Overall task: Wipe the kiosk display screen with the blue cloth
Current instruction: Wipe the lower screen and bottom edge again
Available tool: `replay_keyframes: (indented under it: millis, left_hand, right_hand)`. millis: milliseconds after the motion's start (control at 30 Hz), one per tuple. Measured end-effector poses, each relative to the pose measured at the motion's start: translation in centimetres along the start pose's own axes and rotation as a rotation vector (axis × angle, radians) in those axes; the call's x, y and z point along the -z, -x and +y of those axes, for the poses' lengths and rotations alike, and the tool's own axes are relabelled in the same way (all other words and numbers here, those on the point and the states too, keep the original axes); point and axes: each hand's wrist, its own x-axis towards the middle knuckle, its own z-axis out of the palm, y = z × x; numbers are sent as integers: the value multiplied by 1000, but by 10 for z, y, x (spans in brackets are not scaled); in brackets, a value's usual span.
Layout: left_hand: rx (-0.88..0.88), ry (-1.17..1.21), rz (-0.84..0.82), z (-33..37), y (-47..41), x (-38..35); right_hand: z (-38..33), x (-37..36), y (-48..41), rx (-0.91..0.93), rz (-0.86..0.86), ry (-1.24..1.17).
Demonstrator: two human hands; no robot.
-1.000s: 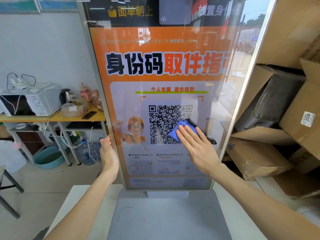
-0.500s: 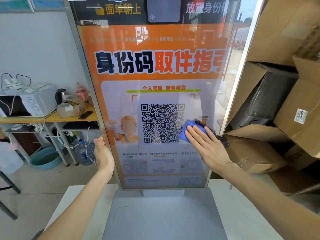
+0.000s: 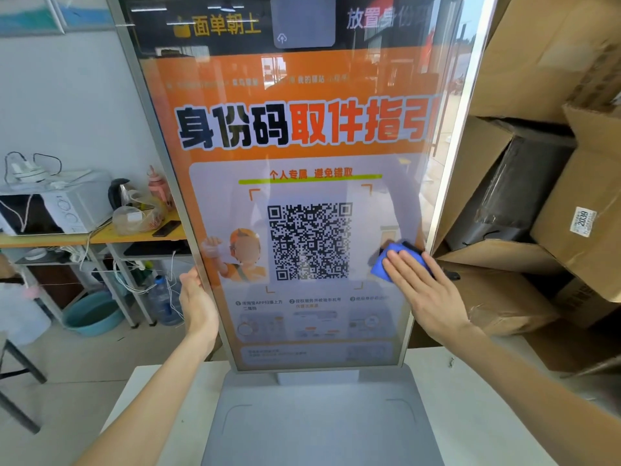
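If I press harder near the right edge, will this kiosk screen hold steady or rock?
Probably rocks slightly: the kiosk screen is a tall panel on a narrow neck, and the right hand presses the blue cloth far off-centre. The left hand holding the opposite edge suggests it needs bracing. The wide base should keep it from tipping.

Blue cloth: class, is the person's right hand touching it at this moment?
Touching. The head view shows the right hand flat, its straight fingers pressing the blue cloth against the kiosk display screen near the right edge.
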Motion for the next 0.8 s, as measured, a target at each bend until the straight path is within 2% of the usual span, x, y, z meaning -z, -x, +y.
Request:
replay_keyframes:
  millis: [100, 233, 533, 800]
  left_hand:
    - [3, 0, 48, 1, 3, -4]
    - [1, -8, 42, 1, 1, -4]
    - [4, -16, 6, 0, 3, 0]
    - [24, -20, 26, -1, 3, -2]
  right_hand:
    - [2, 8, -16, -112, 55, -37]
    - [-5, 0, -15, -125, 67, -52]
    - [-11, -13, 48, 98, -131, 4]
    - [18, 17, -5, -220, 13, -119]
